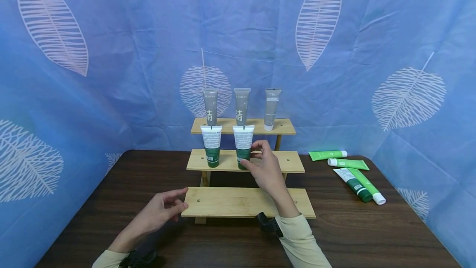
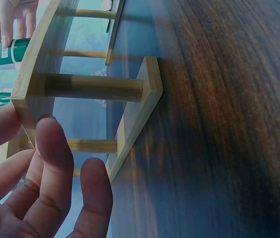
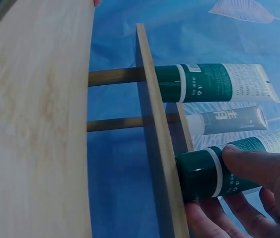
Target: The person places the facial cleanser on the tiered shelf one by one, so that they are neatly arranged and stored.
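Note:
A three-tier wooden display stand [image 1: 230,208] stands on the table. My right hand [image 1: 265,168] grips a green-and-white squeeze tube [image 1: 243,139] by its lower part, thumb on one side and fingers on the other. This tube is upright, cap down, on the middle shelf [image 1: 267,162]. Left of it stands a matching green-and-white tube [image 1: 212,146]. My left hand [image 1: 160,212] holds the left end of the lowest shelf; in the left wrist view its fingers [image 2: 53,144] lie around the board's corner.
Three grey tubes [image 1: 241,104] stand on the top shelf [image 1: 256,125]. Right of the stand, light-green tubes [image 1: 327,155] and a dark-green-and-white tube [image 1: 353,184] lie on the dark wooden table [image 1: 357,226]. A blue leaf-patterned cloth [image 1: 148,73] hangs behind.

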Tool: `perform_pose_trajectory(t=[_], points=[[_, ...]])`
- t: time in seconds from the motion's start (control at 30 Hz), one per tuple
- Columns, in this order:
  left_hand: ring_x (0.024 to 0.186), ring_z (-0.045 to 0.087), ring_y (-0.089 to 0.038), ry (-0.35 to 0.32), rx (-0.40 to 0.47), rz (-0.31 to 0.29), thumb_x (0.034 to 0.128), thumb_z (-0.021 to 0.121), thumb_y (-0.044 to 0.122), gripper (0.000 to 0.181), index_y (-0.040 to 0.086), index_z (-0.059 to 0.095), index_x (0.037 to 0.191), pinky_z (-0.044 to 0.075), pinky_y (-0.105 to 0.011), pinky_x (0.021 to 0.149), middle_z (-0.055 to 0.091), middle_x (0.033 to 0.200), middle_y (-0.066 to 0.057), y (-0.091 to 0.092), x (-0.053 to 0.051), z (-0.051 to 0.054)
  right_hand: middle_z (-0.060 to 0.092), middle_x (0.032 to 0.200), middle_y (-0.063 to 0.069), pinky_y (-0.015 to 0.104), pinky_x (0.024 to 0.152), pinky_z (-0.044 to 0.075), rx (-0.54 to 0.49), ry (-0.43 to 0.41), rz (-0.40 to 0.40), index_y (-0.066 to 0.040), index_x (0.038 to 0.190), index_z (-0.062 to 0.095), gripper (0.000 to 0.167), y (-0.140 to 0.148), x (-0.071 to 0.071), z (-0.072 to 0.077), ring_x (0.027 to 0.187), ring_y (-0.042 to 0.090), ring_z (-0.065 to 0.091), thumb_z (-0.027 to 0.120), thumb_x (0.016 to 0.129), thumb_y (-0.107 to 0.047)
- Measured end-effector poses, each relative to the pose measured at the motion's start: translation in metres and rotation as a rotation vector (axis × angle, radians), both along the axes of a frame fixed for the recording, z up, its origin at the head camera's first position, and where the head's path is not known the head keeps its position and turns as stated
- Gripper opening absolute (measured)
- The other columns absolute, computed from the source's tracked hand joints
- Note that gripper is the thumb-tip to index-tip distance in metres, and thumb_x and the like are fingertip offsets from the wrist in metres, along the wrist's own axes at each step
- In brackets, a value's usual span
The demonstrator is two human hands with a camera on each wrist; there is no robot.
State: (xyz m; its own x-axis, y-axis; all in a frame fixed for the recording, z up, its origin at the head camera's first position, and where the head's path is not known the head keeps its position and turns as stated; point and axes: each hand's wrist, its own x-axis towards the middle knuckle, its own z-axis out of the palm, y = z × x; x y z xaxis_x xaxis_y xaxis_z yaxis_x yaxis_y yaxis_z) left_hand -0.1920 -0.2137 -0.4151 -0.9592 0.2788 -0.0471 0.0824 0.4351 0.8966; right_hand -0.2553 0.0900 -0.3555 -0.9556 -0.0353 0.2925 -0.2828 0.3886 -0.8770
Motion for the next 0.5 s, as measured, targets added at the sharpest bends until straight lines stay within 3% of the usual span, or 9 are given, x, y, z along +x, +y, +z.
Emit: perform_pose_trajectory(t=[0.5], points=[[0.068, 0.061, -0.024, -0.009, 0.006, 0.007, 0.0984, 0.069, 0.017, 0.06, -0.007, 0.046, 0.149, 0.053, -0.038, 0.065, 0.067, 0.083, -0.006, -0.0001, 0.0, -0.0023, 0.058, 0.13, 0.016, 0.044, 0.093, 0.057, -0.008, -0.016, -0.006, -0.007, 0.125, 0.047, 0.047, -0.0006, -0.0025, -0.0027, 0.12, 0.032, 0.064, 0.078, 0.09, -0.006]])
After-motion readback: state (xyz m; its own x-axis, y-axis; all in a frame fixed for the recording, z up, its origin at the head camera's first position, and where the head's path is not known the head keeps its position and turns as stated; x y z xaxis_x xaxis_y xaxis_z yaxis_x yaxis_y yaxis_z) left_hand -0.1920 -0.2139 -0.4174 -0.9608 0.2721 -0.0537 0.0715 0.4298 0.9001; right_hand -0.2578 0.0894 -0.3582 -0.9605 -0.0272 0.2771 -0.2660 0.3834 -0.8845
